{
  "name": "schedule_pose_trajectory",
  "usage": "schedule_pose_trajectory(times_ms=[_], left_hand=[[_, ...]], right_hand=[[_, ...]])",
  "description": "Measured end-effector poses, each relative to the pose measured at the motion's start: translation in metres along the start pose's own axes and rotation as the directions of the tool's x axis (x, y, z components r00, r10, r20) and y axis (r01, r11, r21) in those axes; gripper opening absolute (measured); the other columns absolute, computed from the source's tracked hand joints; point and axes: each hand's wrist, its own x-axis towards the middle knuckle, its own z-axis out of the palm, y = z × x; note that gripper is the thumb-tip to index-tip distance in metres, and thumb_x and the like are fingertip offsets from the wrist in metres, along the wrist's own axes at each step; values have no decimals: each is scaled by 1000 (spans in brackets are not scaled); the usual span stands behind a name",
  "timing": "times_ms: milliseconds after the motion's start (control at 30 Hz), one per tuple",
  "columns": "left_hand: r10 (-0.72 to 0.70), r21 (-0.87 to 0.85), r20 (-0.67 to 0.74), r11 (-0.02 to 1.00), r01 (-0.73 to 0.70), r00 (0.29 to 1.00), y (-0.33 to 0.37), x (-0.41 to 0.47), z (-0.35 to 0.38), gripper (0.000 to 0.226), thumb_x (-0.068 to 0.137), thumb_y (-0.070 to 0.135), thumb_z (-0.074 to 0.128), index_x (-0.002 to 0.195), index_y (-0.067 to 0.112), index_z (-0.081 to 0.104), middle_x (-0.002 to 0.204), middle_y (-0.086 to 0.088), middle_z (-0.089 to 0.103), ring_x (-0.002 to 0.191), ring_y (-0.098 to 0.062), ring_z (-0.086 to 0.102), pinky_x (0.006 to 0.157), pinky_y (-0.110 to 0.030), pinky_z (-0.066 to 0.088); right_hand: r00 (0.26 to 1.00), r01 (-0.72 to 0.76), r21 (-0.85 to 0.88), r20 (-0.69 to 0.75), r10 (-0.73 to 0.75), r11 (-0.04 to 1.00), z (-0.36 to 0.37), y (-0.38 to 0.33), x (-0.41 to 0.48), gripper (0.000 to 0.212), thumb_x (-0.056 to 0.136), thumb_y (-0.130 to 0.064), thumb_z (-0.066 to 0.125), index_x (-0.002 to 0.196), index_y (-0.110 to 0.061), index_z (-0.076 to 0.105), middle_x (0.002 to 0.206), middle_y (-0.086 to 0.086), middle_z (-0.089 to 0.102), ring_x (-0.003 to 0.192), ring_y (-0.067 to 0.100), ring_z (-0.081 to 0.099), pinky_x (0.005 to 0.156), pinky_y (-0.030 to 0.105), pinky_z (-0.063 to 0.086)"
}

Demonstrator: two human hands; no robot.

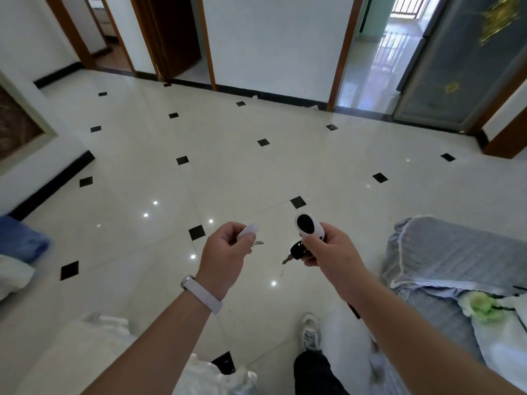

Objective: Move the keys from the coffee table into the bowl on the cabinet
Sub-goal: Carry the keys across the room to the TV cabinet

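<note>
My left hand (228, 253) is closed on a white key fob (248, 230), and a small metal key bit (258, 243) pokes out beside the fingers. My right hand (332, 249) grips a white fob with a black oval face (305, 223); a black-headed key (296, 252) with a brass blade hangs under it. Both hands are held in front of me above the tiled floor. Neither the coffee table nor the bowl or cabinet is in view.
A glossy cream floor with small black diamond tiles (256, 166) stretches ahead to several doorways (176, 38). A sofa in a grey cover (456, 266) is at my right. White and blue cloth heaps (17, 252) lie at the left. My shoe (310, 332) shows below.
</note>
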Motion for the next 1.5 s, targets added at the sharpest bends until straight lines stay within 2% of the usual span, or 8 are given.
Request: schedule_pose_trajectory(times_ms=[233, 400, 533, 667, 767, 1100, 1200, 1500], left_hand=[[1, 54, -156, 998, 8, 988, 18, 105, 30, 16, 87, 15, 69, 76, 4, 64, 67, -5, 59, 62, -15, 55, 61, -24, 50], [1, 128, -234, 991, 29, 972, 44, 170, 50, 20, 86, 25, 70, 78, 8, 66, 67, -1, 64, 63, -14, 60, 68, -36, 53], [6, 102, -323, 994, 28, 946, 65, 208, 56, 26, 87, 30, 68, 80, 5, 65, 68, 1, 63, 61, -10, 60, 67, -29, 53], [3, 94, -407, 995, 39, 914, 75, 229, 37, 27, 86, 32, 69, 80, 7, 65, 68, 2, 65, 63, -13, 62, 68, -35, 55], [2, 70, -481, 997, 36, 877, 77, 245, 11, 30, 87, 32, 68, 81, 3, 65, 70, -4, 63, 62, -13, 60, 60, -26, 55], [-59, -43, -598, 998, 42, 799, 41, 315, -114, 23, 86, 30, 69, 74, 11, 65, 64, 5, 63, 60, -12, 59, 65, -27, 51], [-71, -55, -610, 997, 47, 789, 37, 343, -168, 23, 85, 34, 69, 75, 14, 66, 64, 8, 64, 61, -11, 60, 67, -28, 52], [-61, -42, -676, 998, 44, 734, 38, 393, -333, 29, 85, 37, 69, 79, 9, 65, 66, 1, 63, 62, -10, 58, 69, -31, 50]], right_hand=[[993, -8, 40, 116, 4, 999, -15, -23, 136, 9, 88, -2, 55, 88, 4, 61, 60, -1, 69, 60, 16, 62, 64, 36, 51], [966, -1, 31, 259, -7, 1000, -20, -60, 221, 9, 88, -2, 53, 86, 1, 61, 64, 4, 70, 59, 15, 62, 61, 31, 51], [940, -9, 36, 341, -4, 999, -7, -82, 279, 10, 87, -4, 53, 86, -6, 63, 65, 4, 72, 61, 16, 64, 63, 32, 51], [900, -21, 15, 437, 12, 1000, 25, -99, 311, 11, 87, -5, 53, 89, -2, 64, 68, 9, 72, 64, 19, 64, 64, 35, 52], [868, 14, -25, 496, 0, 1000, 61, -112, 331, 13, 87, -5, 53, 91, 0, 64, 69, 8, 73, 63, 17, 64, 64, 33, 52], [817, 75, -133, 577, 15, 988, 206, -142, 391, 13, 85, -6, 54, 89, 4, 60, 67, 9, 69, 60, 17, 61, 64, 34, 51], [816, 82, -168, 577, 31, 982, 262, -159, 412, 8, 85, -6, 54, 83, -1, 60, 70, 19, 69, 61, 19, 60, 62, 33, 51], [746, 197, -185, 666, -25, 963, 436, -209, 449, 10, 84, -6, 53, 83, 1, 58, 77, 24, 70, 61, 21, 57, 62, 33, 50]])
